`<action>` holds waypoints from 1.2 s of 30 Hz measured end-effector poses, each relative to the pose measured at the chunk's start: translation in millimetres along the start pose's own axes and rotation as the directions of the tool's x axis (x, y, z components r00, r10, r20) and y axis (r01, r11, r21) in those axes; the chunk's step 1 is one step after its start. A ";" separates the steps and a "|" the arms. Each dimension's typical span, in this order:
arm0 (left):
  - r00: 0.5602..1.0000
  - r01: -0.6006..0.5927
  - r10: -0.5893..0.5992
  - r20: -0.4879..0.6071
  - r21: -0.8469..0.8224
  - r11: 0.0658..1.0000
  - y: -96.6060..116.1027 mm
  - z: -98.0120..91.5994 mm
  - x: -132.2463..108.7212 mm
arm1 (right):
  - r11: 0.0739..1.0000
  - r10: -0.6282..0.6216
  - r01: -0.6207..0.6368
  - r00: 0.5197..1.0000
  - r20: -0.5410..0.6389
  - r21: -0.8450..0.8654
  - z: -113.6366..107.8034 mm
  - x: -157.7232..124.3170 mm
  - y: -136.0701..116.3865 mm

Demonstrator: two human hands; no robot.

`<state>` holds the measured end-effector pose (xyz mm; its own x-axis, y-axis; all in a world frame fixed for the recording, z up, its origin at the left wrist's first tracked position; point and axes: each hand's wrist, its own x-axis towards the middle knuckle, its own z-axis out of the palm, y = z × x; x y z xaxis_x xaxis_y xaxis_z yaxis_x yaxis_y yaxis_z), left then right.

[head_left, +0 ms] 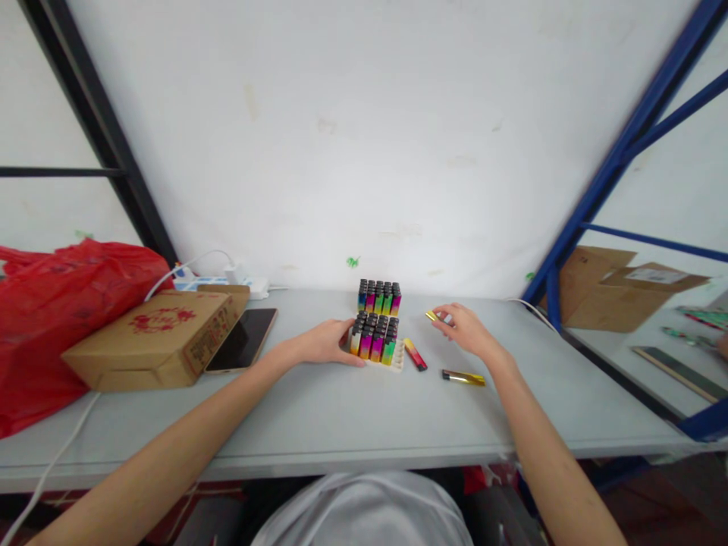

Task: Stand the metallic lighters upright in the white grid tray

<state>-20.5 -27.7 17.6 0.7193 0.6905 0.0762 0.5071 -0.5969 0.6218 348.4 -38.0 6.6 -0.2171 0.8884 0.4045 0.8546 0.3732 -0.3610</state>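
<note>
Several multicoloured lighters (pixel 376 345) with black tops stand upright in rows in a white holed tray (pixel 396 364), whose right end has bare holes. My left hand (pixel 330 343) grips this tray's left side, thumb at the front and fingers behind. Right behind it stands a second block of upright lighters (pixel 379 297). My right hand (pixel 459 327), closed, pinches a yellow lighter (pixel 431 315) above the table, to the right of the tray. On the table beneath it lie a red and yellow lighter (pixel 415 354) and a gold lighter (pixel 463 378).
At the left, a cardboard box (pixel 153 334) sits by a red plastic bag (pixel 114 265), with a dark-screened tablet (pixel 244 337) beside it. A white power strip (pixel 255 287) with cables is behind. Blue rack posts (pixel 608 174) and an open carton (pixel 603 292) stand right.
</note>
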 end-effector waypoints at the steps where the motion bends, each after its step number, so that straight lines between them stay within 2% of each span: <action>1: 1.000 0.001 -0.001 0.000 0.001 1.000 0.3 0.0 -0.2 | 0.999 -0.007 0.008 0.999 -0.035 0.039 1.9 1.0 -4.5; 7: 1.000 -0.005 0.005 0.000 0.025 1.000 -0.5 0.1 0.3 | 0.974 0.043 -0.017 0.993 -0.108 0.227 13.7 5.0 -32.6; 11: 1.000 -0.018 0.019 -0.020 0.054 0.998 -4.4 1.5 2.1 | 0.973 -0.025 0.049 0.994 -0.107 0.224 15.7 3.1 -48.7; 14: 0.999 -0.031 0.033 -0.021 0.049 0.998 -6.6 2.4 2.8 | 0.953 -0.023 0.039 0.998 -0.057 0.300 16.3 0.5 -56.4; 17: 0.999 -0.033 0.034 -0.024 0.055 0.998 -7.9 2.7 3.1 | 0.925 0.029 -0.030 1.000 0.009 0.380 18.8 -1.0 -60.7; 20: 0.999 -0.018 0.021 -0.028 0.078 0.997 -8.7 2.8 3.4 | 0.925 0.075 -0.059 0.997 -0.029 0.375 22.9 -0.7 -64.4; 28: 1.000 -0.012 0.013 -0.020 0.054 0.998 -8.1 2.6 2.9 | 0.956 0.097 -0.045 0.981 -0.168 0.290 29.9 -2.5 -72.4; 36: 1.000 0.014 -0.012 -0.024 0.075 0.997 -7.9 2.3 2.5 | 0.964 0.051 -0.003 0.983 -0.175 0.268 28.7 -1.7 -75.1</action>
<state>-21.6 -22.2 11.1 0.7016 0.7073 0.0869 0.5514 -0.6161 0.5625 271.1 -59.8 8.9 -0.0870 0.8459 0.5263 0.6979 0.4287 -0.5737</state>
